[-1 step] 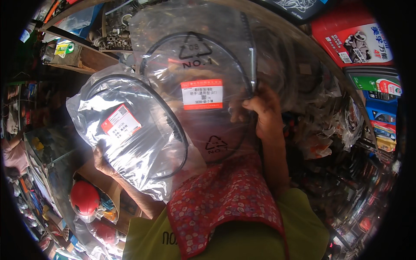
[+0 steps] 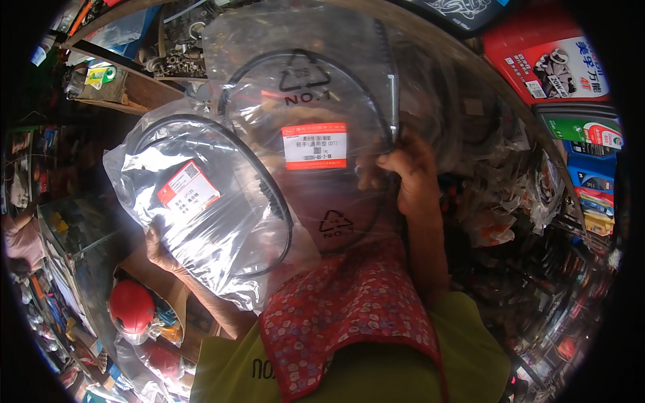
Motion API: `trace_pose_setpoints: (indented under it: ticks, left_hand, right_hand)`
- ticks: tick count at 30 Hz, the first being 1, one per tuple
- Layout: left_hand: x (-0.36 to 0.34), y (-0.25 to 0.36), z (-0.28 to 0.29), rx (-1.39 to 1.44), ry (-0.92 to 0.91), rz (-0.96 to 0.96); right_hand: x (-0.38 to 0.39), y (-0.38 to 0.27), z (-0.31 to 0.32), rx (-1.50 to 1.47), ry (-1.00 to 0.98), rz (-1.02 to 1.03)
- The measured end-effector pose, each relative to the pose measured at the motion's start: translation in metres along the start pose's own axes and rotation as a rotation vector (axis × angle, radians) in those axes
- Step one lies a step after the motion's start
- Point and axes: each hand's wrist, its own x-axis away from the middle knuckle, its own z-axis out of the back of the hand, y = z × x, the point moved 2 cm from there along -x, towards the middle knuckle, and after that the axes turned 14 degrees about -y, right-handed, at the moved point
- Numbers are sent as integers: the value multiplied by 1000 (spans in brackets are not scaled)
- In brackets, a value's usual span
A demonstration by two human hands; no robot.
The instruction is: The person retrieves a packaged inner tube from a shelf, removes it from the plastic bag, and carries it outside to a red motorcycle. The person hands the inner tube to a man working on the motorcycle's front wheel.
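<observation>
In front of the floral apron (image 2: 349, 302), a clear bag of looped black cable (image 2: 215, 218) is clamped in the left grip (image 2: 159, 248), a larger cable bag (image 2: 314, 145) in the right grip (image 2: 411, 168); both are raised, neither emptied.

Black cables (image 2: 260, 166), red flowered apron (image 2: 356, 295)

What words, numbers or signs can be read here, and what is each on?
I won't copy the wording, but it stands on:
Larger bag: two black triangular arrow signs with lettering.
Its red-and-white label: some print readable, the finest too small.
Smaller bag: tilted label, partly readable.
Red container: large lettering and numbers, clear.
Shirt: dark letters, partly covered.
Other packages: mostly too small or blurred.
</observation>
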Motion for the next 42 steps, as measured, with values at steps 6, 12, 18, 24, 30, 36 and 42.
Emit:
trace_pose_setpoints:
  ticks: [6, 12, 18, 24, 30, 36, 42]
  left_hand:
    - [-5, 0, 25, 31, -94, 11]
    - [-7, 0, 46, 94, -158, -28]
    - [-5, -1, 33, 67, -63, -14]
    - [-7, -2, 31, 64, -112, 1]
    - [-3, -2, 12, 90, -109, -6]
    - [-18, -11, 40, 161, -175, 10]
    - [-34, -17, 33, 278, -209, 37]
  right_hand:
    - [2, -3, 2, 1, -23, 13]
    - [0, -3, 0, 24, 11, 22]
    - [0, -3, 0, 45, 5, 38]
    - [0, -3, -1, 38, 12, 29]
    - [-2, 2, 2, 55, -11, -14]
    - [0, 6, 9, 113, 131, -3]
    - [-3, 19, 30, 247, 261, 10]
